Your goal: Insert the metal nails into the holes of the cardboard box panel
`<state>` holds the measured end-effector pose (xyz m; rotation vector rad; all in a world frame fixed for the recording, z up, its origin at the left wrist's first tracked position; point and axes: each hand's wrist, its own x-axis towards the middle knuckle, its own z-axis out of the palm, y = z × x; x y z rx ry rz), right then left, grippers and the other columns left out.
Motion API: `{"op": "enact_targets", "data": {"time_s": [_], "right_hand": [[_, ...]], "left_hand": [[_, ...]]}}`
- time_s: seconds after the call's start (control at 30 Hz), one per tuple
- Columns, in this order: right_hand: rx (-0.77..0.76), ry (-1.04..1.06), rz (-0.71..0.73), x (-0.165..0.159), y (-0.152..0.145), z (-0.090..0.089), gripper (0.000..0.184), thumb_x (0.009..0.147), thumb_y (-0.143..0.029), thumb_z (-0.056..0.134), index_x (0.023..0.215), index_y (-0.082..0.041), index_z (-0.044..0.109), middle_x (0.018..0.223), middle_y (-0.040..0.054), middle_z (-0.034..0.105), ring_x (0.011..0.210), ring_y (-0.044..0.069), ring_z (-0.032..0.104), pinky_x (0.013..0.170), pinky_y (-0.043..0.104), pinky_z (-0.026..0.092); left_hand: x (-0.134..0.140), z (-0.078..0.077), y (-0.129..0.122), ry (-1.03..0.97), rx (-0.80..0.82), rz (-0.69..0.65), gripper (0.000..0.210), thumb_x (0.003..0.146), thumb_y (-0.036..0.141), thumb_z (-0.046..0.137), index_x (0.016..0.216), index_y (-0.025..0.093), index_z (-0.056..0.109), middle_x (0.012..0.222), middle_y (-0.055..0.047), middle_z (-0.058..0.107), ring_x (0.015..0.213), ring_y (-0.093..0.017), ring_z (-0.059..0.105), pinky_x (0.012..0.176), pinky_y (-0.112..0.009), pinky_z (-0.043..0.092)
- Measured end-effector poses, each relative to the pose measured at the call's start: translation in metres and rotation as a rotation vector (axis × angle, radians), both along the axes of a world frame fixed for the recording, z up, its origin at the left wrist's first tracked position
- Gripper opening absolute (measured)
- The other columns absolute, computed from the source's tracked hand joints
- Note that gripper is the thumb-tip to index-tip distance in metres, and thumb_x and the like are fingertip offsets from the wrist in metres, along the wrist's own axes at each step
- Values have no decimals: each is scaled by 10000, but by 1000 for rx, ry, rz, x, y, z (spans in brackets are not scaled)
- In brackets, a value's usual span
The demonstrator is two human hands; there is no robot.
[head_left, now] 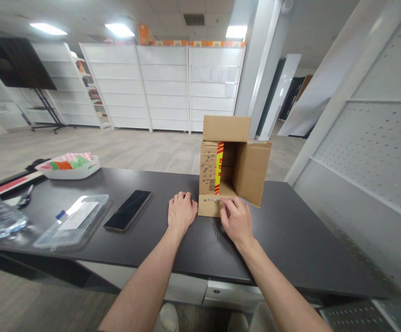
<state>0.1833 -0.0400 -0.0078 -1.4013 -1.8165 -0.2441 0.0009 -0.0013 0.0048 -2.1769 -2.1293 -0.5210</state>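
Note:
An open cardboard box (pixel 252 173) lies on its side on the dark table, its opening toward me. Grey round heads dot its left flap (pixel 207 173), which carries yellow and red tape. Along the bottom flap (pixel 208 207) runs a short row of similar heads. My right hand (pixel 237 217) is at this flap, thumb and forefinger pinched at the row's right end; what they hold is too small to make out. Palm down beside the flap's left edge rests my left hand (pixel 182 211), fingers slightly bent, holding nothing visible. Several thin metal pins (pixel 215 227) lie below the flap.
Left of my hands lie a black phone (pixel 127 210) and a clear plastic case (pixel 74 221). Farther left are a water bottle (pixel 0 216) and a white basket (pixel 71 173) with colourful contents. A perforated white panel (pixel 376 157) stands at the right.

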Motion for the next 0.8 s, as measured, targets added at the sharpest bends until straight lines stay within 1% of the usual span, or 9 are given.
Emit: {"op": "enact_targets", "data": {"time_s": [0.13,0.27,0.47,0.63,0.8], "right_hand": [[-11,-61,-42,-2,-3,0,278,924,-175,489,1112,-210,691,963,81,672,906,232,593,765,350,381],[-45,-102,-92,-2,-4,-1,323,903,-163,503,1175,-202,673,974,88,676,885,242,594,749,358,381],[-128,-147,-90,-3,-5,-1,365,897,-156,500,1222,-201,660,980,113,688,880,261,610,761,380,398],[-203,-171,-109,-4,-6,-1,386,909,-170,491,1263,-181,645,1020,140,700,931,281,625,792,398,406],[-286,-188,-133,-7,-10,4,409,930,-191,469,1315,-190,609,1074,120,704,981,253,626,831,371,400]], "left_hand": [[0,0,0,5,-1,1,327,933,274,423,1172,216,638,1205,-105,634,1136,-258,554,974,-389,401],[0,-2,0,2,3,0,322,933,276,425,1166,210,638,1199,-107,632,1140,-259,555,974,-387,398],[0,1,-1,2,5,-1,318,932,274,428,1158,207,642,1194,-101,636,1129,-258,558,969,-385,402],[0,2,-1,-3,3,-5,318,936,275,427,1163,207,639,1197,-102,636,1136,-255,557,974,-380,396],[0,-2,1,-1,9,3,314,934,278,431,1155,207,641,1183,-101,636,1125,-258,561,963,-387,401]]}}
